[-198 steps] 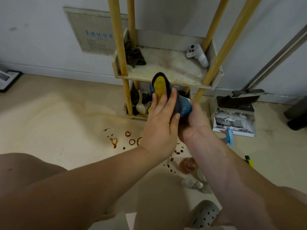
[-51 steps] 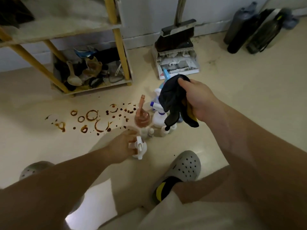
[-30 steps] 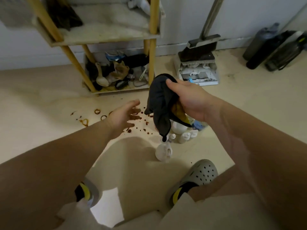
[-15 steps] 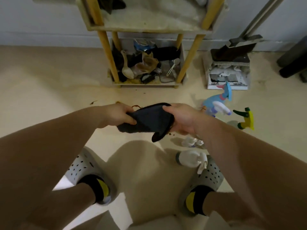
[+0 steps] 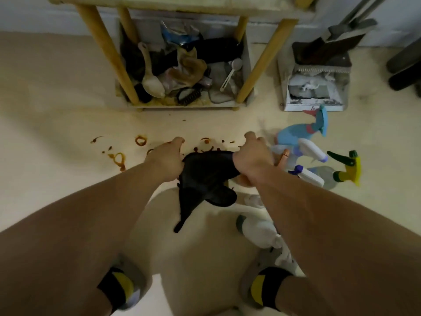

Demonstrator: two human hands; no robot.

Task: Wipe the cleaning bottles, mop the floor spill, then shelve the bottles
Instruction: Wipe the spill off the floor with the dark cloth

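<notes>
Hanging between both hands, black cloth (image 5: 205,176) looks dark and faintly mesh-textured. It is bunched along its top edge, with one lobe sagging and one long corner drooping to a point. Compared with half a second ago, when it was pulled nearly flat and level, the cloth now droops much further. A second ago only the right hand had it. Left hand (image 5: 167,159) has its fingers curled round the cloth's left end. Right hand (image 5: 252,159) is fisted on the right end, so most of the fabric hangs below and between the two grips. Cloth sits over the near edge of the brown spill (image 5: 118,158), in front of the shelf (image 5: 266,62). Blue spray bottle (image 5: 293,135) stands just beyond the right hand. Cannot tell whether the tip touches the floor.
</notes>
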